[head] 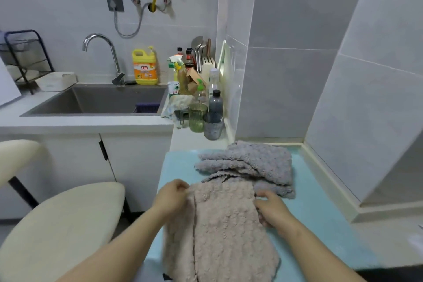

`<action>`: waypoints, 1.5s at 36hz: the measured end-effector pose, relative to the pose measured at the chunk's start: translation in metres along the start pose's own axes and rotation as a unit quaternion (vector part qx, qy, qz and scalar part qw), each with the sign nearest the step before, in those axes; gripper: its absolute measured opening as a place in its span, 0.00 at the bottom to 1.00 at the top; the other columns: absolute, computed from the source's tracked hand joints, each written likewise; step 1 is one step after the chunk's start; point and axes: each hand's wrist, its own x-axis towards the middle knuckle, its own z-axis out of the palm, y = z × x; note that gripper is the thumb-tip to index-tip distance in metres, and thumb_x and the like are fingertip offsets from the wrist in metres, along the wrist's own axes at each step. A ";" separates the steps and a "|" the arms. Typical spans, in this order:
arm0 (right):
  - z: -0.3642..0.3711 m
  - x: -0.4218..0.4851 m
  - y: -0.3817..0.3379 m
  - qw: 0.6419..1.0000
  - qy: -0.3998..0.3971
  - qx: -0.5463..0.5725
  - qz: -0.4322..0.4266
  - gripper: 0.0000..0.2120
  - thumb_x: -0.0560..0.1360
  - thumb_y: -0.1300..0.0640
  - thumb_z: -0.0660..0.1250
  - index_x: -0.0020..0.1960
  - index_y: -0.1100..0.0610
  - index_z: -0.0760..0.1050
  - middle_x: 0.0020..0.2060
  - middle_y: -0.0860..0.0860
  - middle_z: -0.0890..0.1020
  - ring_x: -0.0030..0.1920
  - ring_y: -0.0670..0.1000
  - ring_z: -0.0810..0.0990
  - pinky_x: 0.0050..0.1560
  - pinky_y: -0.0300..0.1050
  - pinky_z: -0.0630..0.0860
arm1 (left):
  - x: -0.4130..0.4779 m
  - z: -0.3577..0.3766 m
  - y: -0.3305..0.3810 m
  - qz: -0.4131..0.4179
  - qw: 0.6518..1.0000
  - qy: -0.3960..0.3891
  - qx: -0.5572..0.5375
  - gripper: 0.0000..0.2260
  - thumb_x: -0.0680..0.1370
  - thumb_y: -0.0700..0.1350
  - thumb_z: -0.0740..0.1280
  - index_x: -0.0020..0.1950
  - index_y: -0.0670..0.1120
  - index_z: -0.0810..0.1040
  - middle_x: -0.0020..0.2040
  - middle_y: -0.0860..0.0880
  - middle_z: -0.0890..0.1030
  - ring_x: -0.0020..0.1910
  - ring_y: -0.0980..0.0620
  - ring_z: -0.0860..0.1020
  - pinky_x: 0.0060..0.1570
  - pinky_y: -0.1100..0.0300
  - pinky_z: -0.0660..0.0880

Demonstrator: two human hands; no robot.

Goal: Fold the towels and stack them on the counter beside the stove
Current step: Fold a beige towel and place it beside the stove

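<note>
**Towels on counter**

Left hand (172,194): pinches left edge of fluffy beige-pink terry towel (224,224). Right hand (272,209): fingers curled at its right edge, apparently gripping. Towel lies on pale teal counter surface (320,213), far end touching folded grey fluffy towel (251,162).

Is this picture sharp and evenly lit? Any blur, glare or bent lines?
Head view: soft, even light, no hard shadows; wall tile seams slant from the wide lens; the left hand and right hand gripping the pink towel look slightly soft; the faucet shows a glint.
</note>
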 end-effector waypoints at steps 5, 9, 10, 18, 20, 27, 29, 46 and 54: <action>0.004 -0.001 0.007 0.996 -0.009 -0.084 -0.010 0.14 0.76 0.59 0.61 0.61 0.56 0.71 0.40 0.49 0.74 0.36 0.47 0.72 0.33 0.39 0.65 | 0.000 0.018 -0.005 0.042 0.988 -0.077 0.123 0.10 0.76 0.40 0.61 0.55 0.51 0.74 0.64 0.48 0.70 0.62 0.50 0.69 0.59 0.61 0.66; 0.006 -0.001 0.007 0.994 0.013 -0.101 -0.039 0.14 0.76 0.60 0.61 0.61 0.56 0.71 0.49 0.51 0.75 0.45 0.49 0.73 0.37 0.36 0.67 | 0.004 0.024 -0.009 0.029 0.981 -0.078 0.178 0.14 0.75 0.42 0.61 0.60 0.52 0.73 0.63 0.49 0.70 0.60 0.48 0.70 0.59 0.54 0.70; 0.005 0.000 0.006 0.994 0.025 -0.098 -0.049 0.13 0.76 0.61 0.61 0.60 0.56 0.72 0.49 0.51 0.75 0.45 0.49 0.73 0.38 0.39 0.67 | 0.005 0.025 -0.007 0.029 0.980 -0.062 0.186 0.15 0.75 0.43 0.61 0.61 0.52 0.73 0.64 0.50 0.69 0.61 0.48 0.69 0.58 0.53 0.71; -0.005 0.017 -0.010 0.985 0.109 -0.093 -0.093 0.14 0.75 0.63 0.62 0.60 0.57 0.72 0.59 0.58 0.73 0.53 0.54 0.74 0.47 0.40 0.67 | 0.021 0.028 0.030 0.071 0.973 0.063 0.213 0.21 0.79 0.49 0.58 0.72 0.52 0.61 0.76 0.48 0.55 0.74 0.46 0.54 0.68 0.51 0.61; -0.011 0.020 -0.017 0.979 0.128 -0.117 -0.106 0.18 0.75 0.62 0.63 0.65 0.57 0.69 0.64 0.56 0.70 0.61 0.54 0.71 0.55 0.40 0.65 | 0.029 0.028 0.041 0.086 0.971 0.062 0.214 0.23 0.79 0.50 0.60 0.73 0.52 0.59 0.76 0.47 0.55 0.74 0.45 0.54 0.68 0.51 0.61; -0.022 0.027 -0.026 0.955 0.137 -0.251 -0.075 0.33 0.74 0.54 0.63 0.75 0.43 0.52 0.76 0.49 0.49 0.75 0.56 0.50 0.73 0.54 0.53 | 0.052 0.041 0.074 0.096 0.985 -0.038 0.137 0.32 0.76 0.47 0.64 0.76 0.55 0.52 0.77 0.46 0.47 0.73 0.41 0.57 0.68 0.49 0.63; -0.024 0.034 -0.024 0.962 0.115 -0.238 -0.066 0.36 0.74 0.54 0.65 0.75 0.42 0.50 0.76 0.48 0.46 0.75 0.56 0.47 0.73 0.57 0.52 | 0.060 0.047 0.078 0.082 0.987 -0.084 0.114 0.35 0.75 0.46 0.65 0.76 0.55 0.49 0.77 0.44 0.45 0.74 0.41 0.56 0.69 0.51 0.61; -0.025 0.087 0.001 0.979 0.164 -0.092 -0.075 0.20 0.73 0.67 0.63 0.63 0.54 0.74 0.56 0.55 0.79 0.54 0.55 0.76 0.50 0.43 0.74 | 0.103 0.086 0.099 -0.028 0.992 -0.074 -0.094 0.08 0.71 0.39 0.63 0.39 0.51 0.68 0.40 0.45 0.76 0.32 0.48 0.73 0.25 0.62 0.69; -0.065 0.075 -0.015 0.920 0.389 -0.036 -0.021 0.22 0.70 0.66 0.67 0.63 0.60 0.70 0.65 0.62 0.67 0.62 0.62 0.68 0.56 0.48 0.64 | 0.094 0.097 0.153 0.109 0.944 -0.240 -0.197 0.16 0.76 0.37 0.65 0.61 0.53 0.71 0.49 0.48 0.76 0.42 0.52 0.75 0.37 0.63 0.73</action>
